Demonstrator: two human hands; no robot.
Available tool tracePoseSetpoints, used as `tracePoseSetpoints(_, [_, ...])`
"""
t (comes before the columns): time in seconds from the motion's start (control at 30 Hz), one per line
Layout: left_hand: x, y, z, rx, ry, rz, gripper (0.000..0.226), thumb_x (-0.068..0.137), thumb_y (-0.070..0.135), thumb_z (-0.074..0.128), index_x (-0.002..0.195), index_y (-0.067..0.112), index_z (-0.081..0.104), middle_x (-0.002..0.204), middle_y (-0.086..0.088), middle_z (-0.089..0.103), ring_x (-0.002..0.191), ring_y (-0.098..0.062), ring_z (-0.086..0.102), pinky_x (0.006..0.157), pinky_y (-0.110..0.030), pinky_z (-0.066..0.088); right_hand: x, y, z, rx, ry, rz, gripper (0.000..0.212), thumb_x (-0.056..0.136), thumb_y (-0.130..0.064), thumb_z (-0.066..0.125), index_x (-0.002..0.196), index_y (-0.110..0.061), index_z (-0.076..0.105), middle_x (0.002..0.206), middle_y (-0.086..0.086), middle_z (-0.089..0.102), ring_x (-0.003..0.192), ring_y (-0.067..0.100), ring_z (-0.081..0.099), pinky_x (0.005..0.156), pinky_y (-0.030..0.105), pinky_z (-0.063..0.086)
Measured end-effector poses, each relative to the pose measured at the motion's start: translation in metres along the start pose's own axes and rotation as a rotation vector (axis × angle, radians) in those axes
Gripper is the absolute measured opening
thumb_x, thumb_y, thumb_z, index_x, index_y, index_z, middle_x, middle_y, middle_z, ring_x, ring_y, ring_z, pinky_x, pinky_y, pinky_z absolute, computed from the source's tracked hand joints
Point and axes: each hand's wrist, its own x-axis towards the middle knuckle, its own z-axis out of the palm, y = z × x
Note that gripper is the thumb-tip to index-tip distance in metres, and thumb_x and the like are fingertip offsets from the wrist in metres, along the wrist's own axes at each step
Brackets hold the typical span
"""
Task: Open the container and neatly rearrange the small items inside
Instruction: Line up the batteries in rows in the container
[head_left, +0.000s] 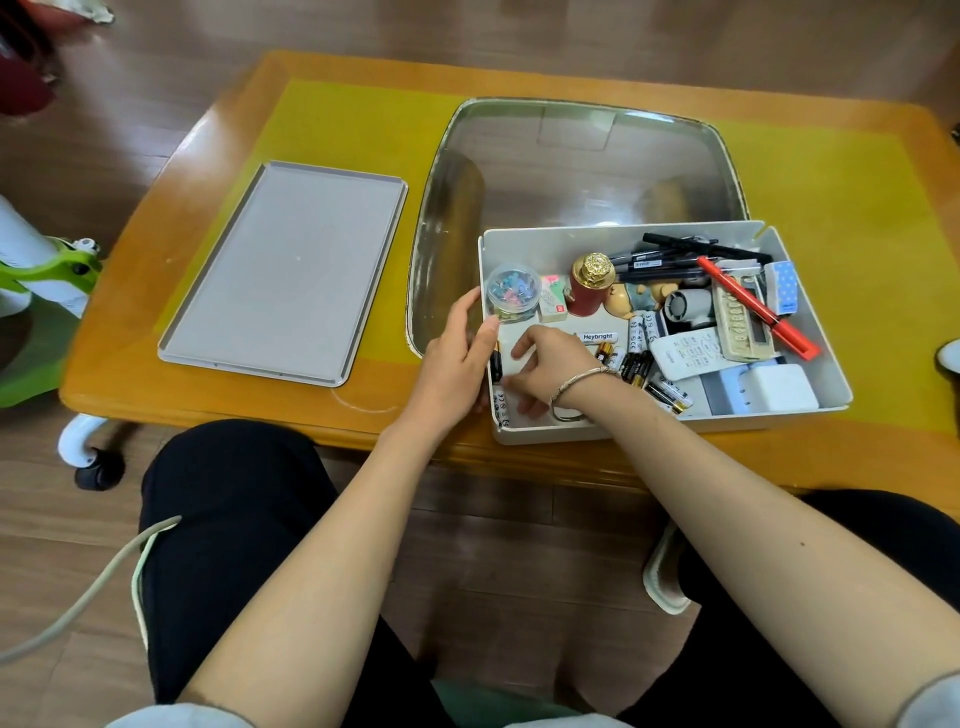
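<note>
An open white box (810, 332) is seen at the near right of the table (156, 249), with its grey lid (283, 273) laid flat well apart at the near left. The left hand (457, 358) is set against the box's left wall, thumb hooked over the rim, so that the wall is held in its grip. The right hand (550, 366), a bangle (582, 382) on its wrist, is lowered into the near left corner of the box; its fingers are curled among white batteries (501, 408), but whether one is pinched in its grip cannot be told. A clear jar (511, 296) of coloured clips is placed in the far left corner, with a red canister (589, 288) just beside it. Black pens (675, 252) lie along the far wall, and a red pen (753, 306) is laid slantwise across a calculator (740, 325). More batteries (639, 364) are scattered mid-box near a remote (685, 353). A clear tub (582, 171) stands behind the box.
</note>
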Motion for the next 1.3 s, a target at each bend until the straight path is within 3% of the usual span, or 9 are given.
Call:
tracePoseSetpoints(0.17, [0.000,0.001,-0.001,-0.007,-0.003,-0.001,0.049,0.100,0.045,0.036,0.146,0.030,0.028,0.101,0.034,0.050,0.085,0.025,0.052,0.069,-0.008,0.046,0.008,-0.009,0.005,-0.055,0.042,-0.065,0.031,0.087,-0.023,0.063,0.114,-0.020,0.049,0.091,0.012,0.068,0.070,0.027,0.068,0.072,0.039,0.058])
tracePoseSetpoints(0.33, [0.000,0.000,0.001,-0.017,0.002,0.003,0.049,0.100,0.045,0.037,0.146,0.030,0.028,0.115,0.026,0.051,0.093,0.013,0.054,0.079,-0.015,0.048,0.011,-0.013,0.006,-0.114,0.078,-0.065,0.027,0.084,-0.022,0.065,0.105,-0.019,0.049,0.088,0.010,0.065,0.065,0.024,0.064,0.057,0.031,0.056])
tracePoseSetpoints(0.6, [0.000,0.001,0.001,-0.053,0.002,0.001,0.049,0.101,0.040,0.039,0.146,0.025,0.029,0.105,0.033,0.048,0.086,0.029,0.049,0.066,-0.002,0.046,0.009,0.001,-0.005,-0.168,0.117,0.001,0.033,0.077,-0.022,0.073,0.105,-0.012,0.056,0.099,0.014,0.067,0.090,0.030,0.065,0.082,0.043,0.055])
tracePoseSetpoints(0.7, [-0.001,0.002,0.001,-0.064,0.006,0.001,0.049,0.101,0.040,0.039,0.146,0.024,0.030,0.103,0.036,0.050,0.086,0.027,0.051,0.064,-0.003,0.047,0.009,0.001,-0.004,-0.071,0.059,0.026,0.034,0.078,-0.019,0.073,0.106,-0.015,0.053,0.092,0.012,0.069,0.079,0.027,0.070,0.075,0.041,0.058])
tracePoseSetpoints(0.8, [-0.001,0.002,0.001,-0.063,0.003,0.000,0.049,0.100,0.042,0.038,0.146,0.027,0.029,0.127,0.016,0.056,0.102,0.013,0.053,0.073,-0.006,0.046,0.008,-0.002,0.001,-0.028,-0.058,0.000,0.039,0.076,-0.020,0.076,0.106,-0.019,0.051,0.086,0.009,0.069,0.070,0.023,0.071,0.072,0.042,0.059])
tracePoseSetpoints(0.9, [-0.001,0.000,0.001,-0.070,0.001,0.006,0.048,0.100,0.041,0.038,0.145,0.028,0.030,0.136,0.008,0.053,0.108,0.004,0.051,0.079,-0.011,0.046,0.008,-0.002,0.002,-0.080,-0.038,-0.009,0.037,0.073,-0.024,0.079,0.100,-0.018,0.054,0.091,0.009,0.068,0.080,0.026,0.068,0.078,0.044,0.056])
tracePoseSetpoints(1.0, [-0.001,0.001,0.001,-0.066,0.005,0.013,0.048,0.100,0.042,0.038,0.146,0.027,0.030,0.133,0.010,0.053,0.108,0.003,0.051,0.081,-0.014,0.046,0.009,0.000,0.002,-0.066,0.035,0.015,0.034,0.073,-0.022,0.078,0.095,-0.018,0.053,0.084,0.009,0.069,0.071,0.025,0.069,0.069,0.039,0.059])
tracePoseSetpoints(1.17, [-0.001,0.000,0.001,-0.042,0.011,0.010,0.048,0.100,0.043,0.038,0.145,0.027,0.031,0.124,0.019,0.050,0.097,0.013,0.050,0.075,-0.008,0.042,0.011,-0.006,0.002,-0.020,0.072,-0.010,0.026,0.078,-0.021,0.076,0.089,-0.019,0.052,0.074,0.008,0.068,0.048,0.016,0.064,0.045,0.026,0.050])
tracePoseSetpoints(1.3, [-0.001,0.000,0.002,-0.023,0.032,0.005,0.048,0.100,0.044,0.038,0.145,0.027,0.032,0.111,0.028,0.050,0.088,0.027,0.049,0.070,-0.008,0.042,0.008,-0.006,-0.001,-0.049,-0.012,-0.016,0.028,0.078,-0.023,0.076,0.095,-0.018,0.054,0.071,0.008,0.071,0.047,0.016,0.064,0.052,0.034,0.057])
